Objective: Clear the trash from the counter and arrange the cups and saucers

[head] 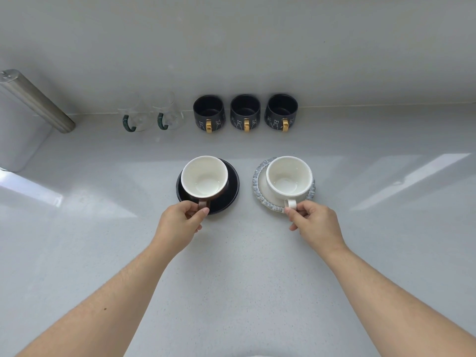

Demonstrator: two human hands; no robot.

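A brown cup with a white inside [204,176] stands on a black saucer [229,197] at mid-counter. My left hand [180,222] pinches its brown handle at the near side. To the right, a white cup [288,176] stands on a white saucer with a grey-blue ruffled rim [258,173]. My right hand [314,222] pinches that cup's white handle. Both cups are upright and empty.
Along the back wall stand three dark mugs with gold handles [245,113] and two clear glass cups with green handles [152,115]. A metal cylinder [36,99] leans at the far left above a white container [20,145]. The white counter [237,279] spreads all around.
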